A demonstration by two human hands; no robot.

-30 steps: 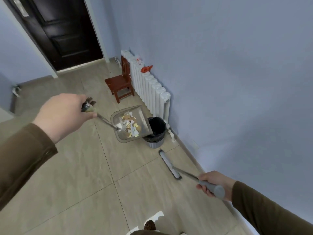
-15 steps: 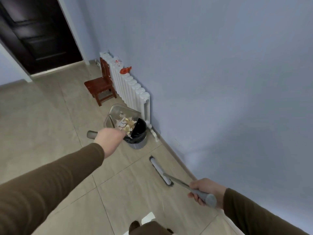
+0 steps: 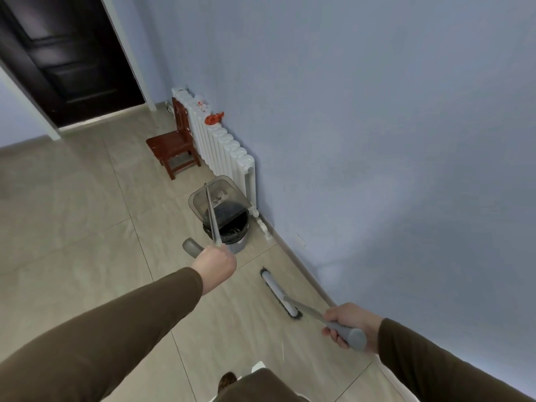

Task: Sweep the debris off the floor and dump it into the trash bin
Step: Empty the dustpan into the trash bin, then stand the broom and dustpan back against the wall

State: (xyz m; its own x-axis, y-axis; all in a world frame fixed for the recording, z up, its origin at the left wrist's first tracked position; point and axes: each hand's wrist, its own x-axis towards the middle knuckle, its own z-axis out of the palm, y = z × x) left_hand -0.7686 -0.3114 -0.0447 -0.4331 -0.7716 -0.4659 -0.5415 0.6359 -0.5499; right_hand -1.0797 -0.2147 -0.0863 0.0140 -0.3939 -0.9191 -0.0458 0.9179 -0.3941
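My left hand (image 3: 216,266) grips the long handle of a clear grey dustpan (image 3: 218,198), which is tipped steeply over the black trash bin (image 3: 235,227). The pan looks nearly bare, with only a few specks left on it. The bin stands on the floor by the wall, below the radiator's near end. My right hand (image 3: 346,323) holds the grey grip of a broom whose white head (image 3: 279,294) rests on the tiles near the skirting board.
A white radiator (image 3: 220,143) runs along the blue wall with a small red thing (image 3: 214,118) on top. A low red-brown wooden chair (image 3: 174,146) stands beside it. A dark door (image 3: 66,53) is at the back left. Beige tiles (image 3: 72,213) spread to the left.
The dustpan went from level and full of paper scraps to tipped over the bin, and the scraps have left it. My left hand drew back toward me. The broom stayed put.
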